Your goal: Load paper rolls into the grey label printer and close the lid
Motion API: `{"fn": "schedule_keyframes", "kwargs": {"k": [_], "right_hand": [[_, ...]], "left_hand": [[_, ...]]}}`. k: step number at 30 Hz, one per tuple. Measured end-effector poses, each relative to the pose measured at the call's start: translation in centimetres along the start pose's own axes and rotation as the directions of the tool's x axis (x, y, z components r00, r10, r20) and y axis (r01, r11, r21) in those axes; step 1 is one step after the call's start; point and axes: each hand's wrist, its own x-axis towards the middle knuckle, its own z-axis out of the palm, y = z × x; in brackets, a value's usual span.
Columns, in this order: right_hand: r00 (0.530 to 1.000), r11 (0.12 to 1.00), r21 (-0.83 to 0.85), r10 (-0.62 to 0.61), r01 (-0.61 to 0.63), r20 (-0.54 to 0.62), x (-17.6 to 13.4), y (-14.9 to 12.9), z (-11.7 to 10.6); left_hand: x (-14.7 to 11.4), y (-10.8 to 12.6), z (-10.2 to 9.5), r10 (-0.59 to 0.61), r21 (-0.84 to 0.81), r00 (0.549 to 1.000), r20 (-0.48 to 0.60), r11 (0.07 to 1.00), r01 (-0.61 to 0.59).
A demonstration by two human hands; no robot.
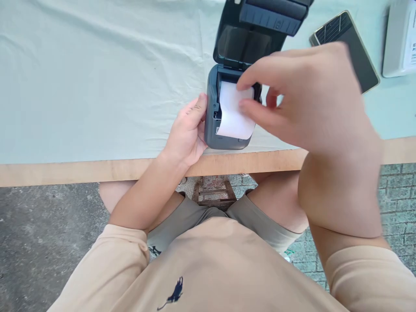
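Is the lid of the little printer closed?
No, the printer lid is flipped up, showing white paper inside.

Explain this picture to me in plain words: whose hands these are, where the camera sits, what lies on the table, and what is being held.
The camera sits on a person's head, looking down at their own hands and lap. On the table's pale cloth stands a small grey printer with its lid open. The left hand steadies the printer's side. The right hand pinches the white paper coming out of the open compartment. Farther back lie a dark phone and, at the edge, a white device.
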Motion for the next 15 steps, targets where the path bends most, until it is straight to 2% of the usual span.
{"fn": "schedule_keyframes", "kwargs": {"k": [3,6,8,11,13,15], "right_hand": [[0.992,0.987,-0.132,0.097,-0.086,0.078,0.9,-0.2,1.8],[0.996,0.993,-0.089,0.083,-0.079,0.040,1.5,-0.5,2.7],[0.996,0.993,-0.104,0.060,-0.053,0.063,1.6,-0.8,2.4],[0.990,0.992,-0.124,0.005,0.013,0.138,1.1,-1.0,0.6],[0.996,0.999,0.003,-0.033,0.033,0.079,0.2,-0.3,-0.7],[0.999,0.961,0.273,0.041,-0.030,-0.035,-1.0,1.4,-1.6]], "left_hand": [[-0.2,0.2,0.2,0.001,-0.010,1.000,0.015,1.000,0.000],[-0.3,0.4,0.4,-0.030,-0.030,0.999,0.020,0.999,0.030],[-0.4,0.4,0.5,-0.042,-0.025,0.999,0.021,0.999,0.042],[-0.3,0.3,0.3,-0.023,0.013,0.999,0.044,1.000,0.022],[-0.1,0.1,0.1,0.013,0.006,0.999,0.037,1.000,-0.013],[0.1,-0.1,-0.1,0.040,-0.037,0.999,0.010,0.999,-0.039]]}}
